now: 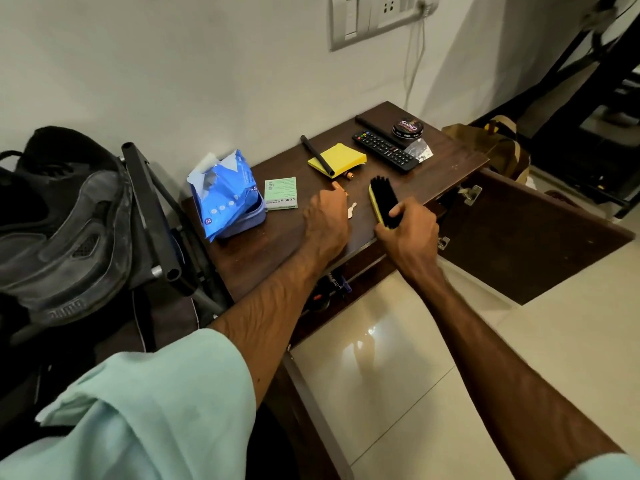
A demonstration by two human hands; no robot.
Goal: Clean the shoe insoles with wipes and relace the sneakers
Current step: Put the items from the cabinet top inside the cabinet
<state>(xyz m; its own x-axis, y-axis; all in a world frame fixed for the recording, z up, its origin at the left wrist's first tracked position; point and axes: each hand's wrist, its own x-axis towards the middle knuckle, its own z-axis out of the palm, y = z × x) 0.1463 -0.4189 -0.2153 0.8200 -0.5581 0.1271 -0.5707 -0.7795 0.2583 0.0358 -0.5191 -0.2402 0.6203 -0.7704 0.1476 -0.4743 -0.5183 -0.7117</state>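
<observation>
Crowded worktop (270,247): right hand (408,233) clamps the brush (384,202), left hand (325,220) unclear; a careless sweep could topple the wipes (225,195).

A wipes pack (225,195) was coloured blue, a notepad (337,159) yellow, a cabinet top (270,251) dark brown. A brush (382,200) was seen with black bristles and a yellow back.

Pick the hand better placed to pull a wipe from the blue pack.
Left. The left hand rests on the table nearer the wipes pack; the right hand is farther off, its grip around the brush.
</observation>
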